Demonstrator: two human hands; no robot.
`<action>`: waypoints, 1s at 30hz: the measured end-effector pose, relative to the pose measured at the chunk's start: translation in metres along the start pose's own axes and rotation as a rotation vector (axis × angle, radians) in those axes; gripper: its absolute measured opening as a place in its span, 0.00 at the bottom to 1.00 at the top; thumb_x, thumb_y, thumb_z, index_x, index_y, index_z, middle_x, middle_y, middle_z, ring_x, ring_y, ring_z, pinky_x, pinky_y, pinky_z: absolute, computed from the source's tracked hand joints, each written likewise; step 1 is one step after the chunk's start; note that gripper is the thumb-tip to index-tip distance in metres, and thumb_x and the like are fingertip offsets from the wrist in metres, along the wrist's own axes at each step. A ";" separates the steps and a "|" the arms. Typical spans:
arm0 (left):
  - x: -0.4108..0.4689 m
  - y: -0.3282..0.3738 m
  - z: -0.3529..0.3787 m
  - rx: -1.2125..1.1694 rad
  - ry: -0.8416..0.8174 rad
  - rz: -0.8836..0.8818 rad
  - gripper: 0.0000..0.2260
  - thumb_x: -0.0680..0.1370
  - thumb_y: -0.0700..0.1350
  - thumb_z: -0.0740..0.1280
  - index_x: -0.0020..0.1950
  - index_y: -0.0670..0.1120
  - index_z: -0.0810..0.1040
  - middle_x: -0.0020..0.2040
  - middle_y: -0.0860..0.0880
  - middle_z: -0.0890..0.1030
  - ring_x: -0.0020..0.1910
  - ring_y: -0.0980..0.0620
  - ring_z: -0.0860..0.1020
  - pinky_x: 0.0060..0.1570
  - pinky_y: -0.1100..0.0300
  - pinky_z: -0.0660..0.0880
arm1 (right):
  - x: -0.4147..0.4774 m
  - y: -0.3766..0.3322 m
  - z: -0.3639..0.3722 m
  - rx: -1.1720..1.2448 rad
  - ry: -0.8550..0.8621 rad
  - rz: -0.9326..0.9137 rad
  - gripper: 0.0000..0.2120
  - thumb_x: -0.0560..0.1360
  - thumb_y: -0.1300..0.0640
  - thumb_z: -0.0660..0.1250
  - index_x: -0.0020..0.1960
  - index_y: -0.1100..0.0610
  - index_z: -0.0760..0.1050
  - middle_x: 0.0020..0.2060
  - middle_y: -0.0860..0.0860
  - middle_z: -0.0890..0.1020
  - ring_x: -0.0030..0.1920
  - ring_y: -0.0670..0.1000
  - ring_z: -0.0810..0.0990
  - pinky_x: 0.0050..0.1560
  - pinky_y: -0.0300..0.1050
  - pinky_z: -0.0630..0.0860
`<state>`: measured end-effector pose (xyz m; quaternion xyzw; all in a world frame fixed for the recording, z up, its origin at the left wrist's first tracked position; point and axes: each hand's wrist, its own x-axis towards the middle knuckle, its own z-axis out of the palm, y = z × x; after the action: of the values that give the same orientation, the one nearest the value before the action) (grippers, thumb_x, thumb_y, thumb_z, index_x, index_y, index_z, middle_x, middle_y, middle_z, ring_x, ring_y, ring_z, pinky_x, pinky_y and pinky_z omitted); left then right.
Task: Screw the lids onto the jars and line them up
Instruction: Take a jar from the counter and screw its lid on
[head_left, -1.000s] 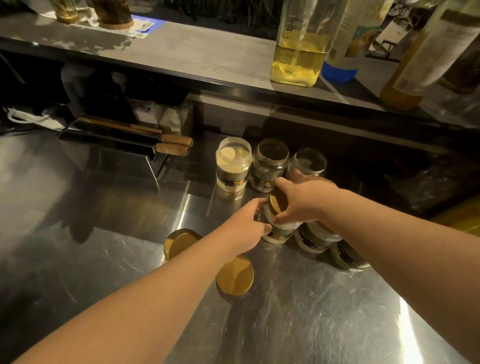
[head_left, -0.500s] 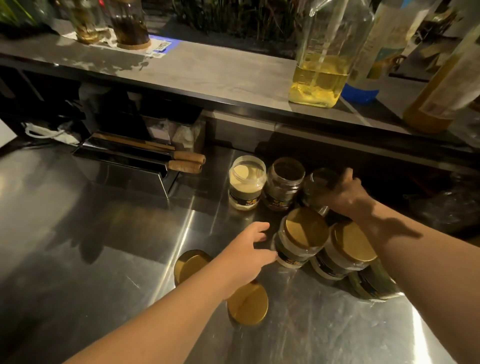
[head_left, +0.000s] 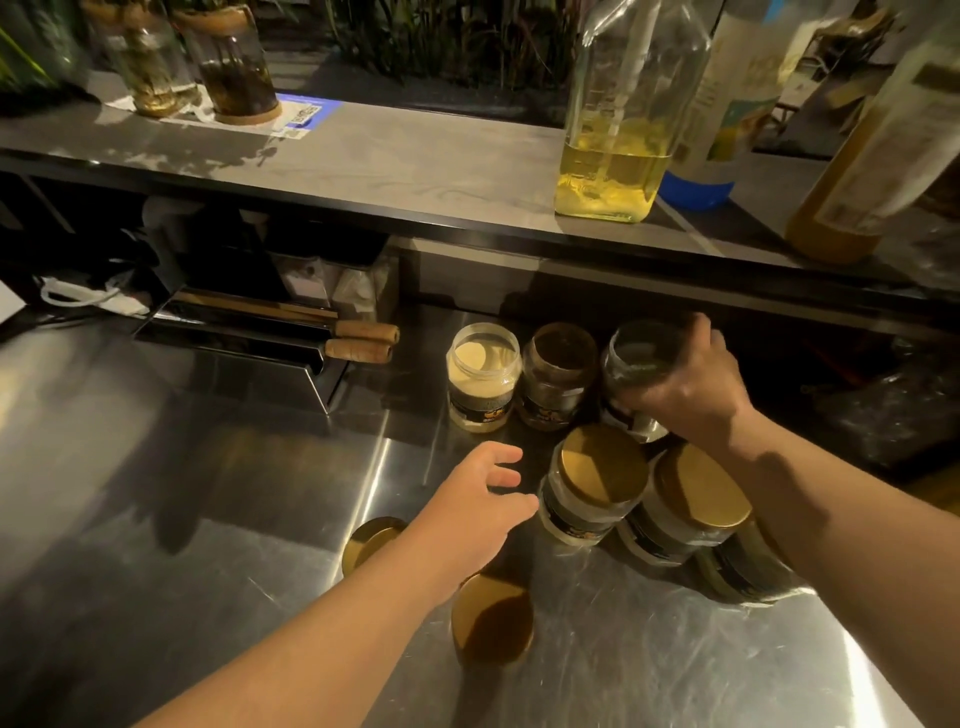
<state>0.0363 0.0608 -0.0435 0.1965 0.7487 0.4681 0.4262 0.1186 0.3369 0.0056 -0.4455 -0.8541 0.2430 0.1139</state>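
right fingers (head_left: 636, 400) around lidless jar (head_left: 636, 353)

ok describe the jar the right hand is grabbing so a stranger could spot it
On the steel counter, three lidless jars stand in a row under the shelf. It is the rightmost jar, gripped by the right hand: clear and nearly empty, unlike the cream-filled jar and brown-filled jar.

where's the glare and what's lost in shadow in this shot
Head view: glare streaks the steel counter at lower right; the area under the shelf is nearly black; the left hand shadows a loose gold lid; wide-angle distortion bends the oil bottle.
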 end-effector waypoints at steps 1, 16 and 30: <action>0.000 0.004 0.004 0.011 0.006 0.009 0.22 0.86 0.44 0.73 0.71 0.65 0.70 0.66 0.60 0.77 0.60 0.57 0.79 0.49 0.66 0.76 | -0.006 -0.001 -0.008 -0.017 0.029 -0.065 0.63 0.60 0.45 0.87 0.84 0.51 0.52 0.76 0.59 0.67 0.74 0.63 0.69 0.68 0.62 0.75; -0.033 0.052 -0.005 0.138 0.325 0.559 0.60 0.64 0.61 0.87 0.85 0.69 0.52 0.82 0.60 0.64 0.82 0.55 0.67 0.79 0.45 0.72 | -0.126 -0.093 -0.078 0.175 -0.178 -0.668 0.70 0.56 0.38 0.87 0.83 0.35 0.43 0.72 0.41 0.70 0.72 0.43 0.68 0.70 0.45 0.67; -0.098 0.030 -0.052 -0.119 0.680 0.667 0.50 0.61 0.59 0.87 0.78 0.55 0.67 0.68 0.60 0.78 0.70 0.56 0.80 0.68 0.56 0.82 | -0.154 -0.164 -0.020 0.825 -0.596 -0.423 0.29 0.86 0.37 0.54 0.85 0.39 0.54 0.81 0.35 0.63 0.79 0.37 0.61 0.75 0.37 0.64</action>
<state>0.0453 -0.0198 0.0375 0.2373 0.7138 0.6590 -0.0058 0.0998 0.1379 0.1107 -0.0943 -0.7543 0.6450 0.0787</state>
